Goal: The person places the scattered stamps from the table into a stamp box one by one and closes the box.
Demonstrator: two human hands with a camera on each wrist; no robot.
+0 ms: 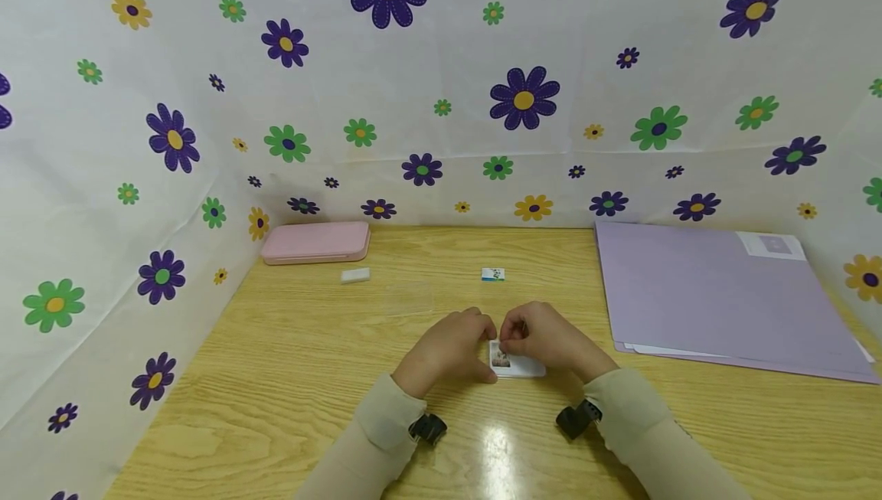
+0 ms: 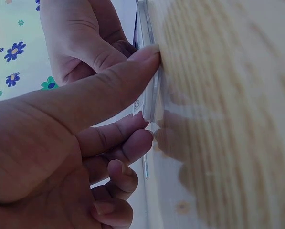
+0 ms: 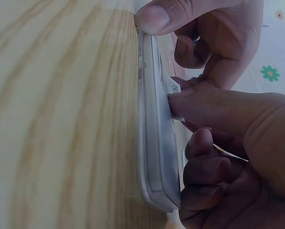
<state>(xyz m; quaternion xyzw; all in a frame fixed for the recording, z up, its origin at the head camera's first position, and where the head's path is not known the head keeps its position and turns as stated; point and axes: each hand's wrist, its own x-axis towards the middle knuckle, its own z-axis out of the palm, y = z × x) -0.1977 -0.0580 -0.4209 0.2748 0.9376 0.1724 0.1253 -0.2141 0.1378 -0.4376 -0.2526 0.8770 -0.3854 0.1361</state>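
Observation:
A thin white rectangular case [image 1: 529, 367] with clear edges lies flat on the wooden table. My left hand [image 1: 451, 347] grips its left end, thumb on the near edge and fingers at the far edge. On the left part of the case is a small picture stamp [image 1: 501, 360] with a toothed edge. My right hand [image 1: 547, 338] pinches the stamp's upper part between thumb and forefinger. Seen from the right wrist, the stamp [image 3: 174, 88] stands partly lifted off the case's top face, and the right thumb [image 3: 199, 106] presses on it.
A pink pencil case [image 1: 317, 243] stands at the back left, with a small white block [image 1: 354, 276] before it. A transparent sheet [image 1: 408, 299] lies nearer. Behind the hands is a small blue-and-white packet [image 1: 492, 274]. A lilac folder [image 1: 723, 293] with papers covers the right side.

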